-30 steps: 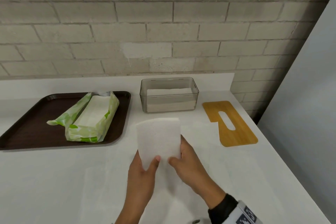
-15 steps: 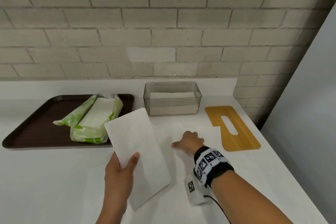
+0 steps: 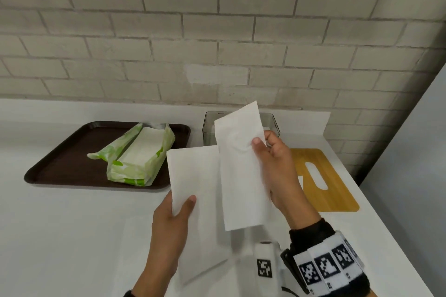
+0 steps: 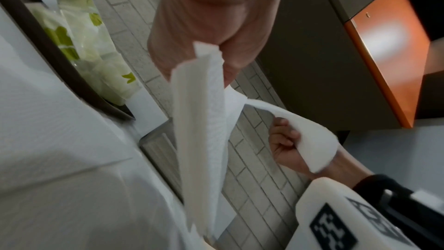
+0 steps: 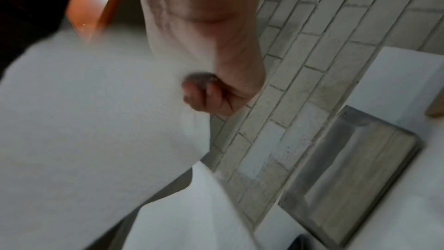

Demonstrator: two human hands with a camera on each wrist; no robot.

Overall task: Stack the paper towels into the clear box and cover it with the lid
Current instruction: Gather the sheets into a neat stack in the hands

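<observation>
Two folded paper towels are up in the air in the head view, one per hand. The left hand pinches the lower corner of the left towel, thumb on its face, so the sheet stands upright and stays flat. The right hand grasps the right towel at its right edge, thumb in front and fingers behind, tilted and overlapping the left sheet; holding them side by side probably lets the person square them before stacking. Behind them, at the table's back edge near the wall, stands the clear box with towels already inside. The wooden lid lies flat by the table's right edge, clear of the box mouth so loading stays open. The opened green pack rests on the brown tray toward the left edge.

Seen from the left wrist, the left grip clamps the top of its towel while the right hand curls round the other sheet.

Seen from the right wrist, blurred, the right thumb and fingers pinch the towel; the box sits beyond.

Half a second ago the right hand was empty and reaching down to the table; it has since come up with a second towel.
</observation>
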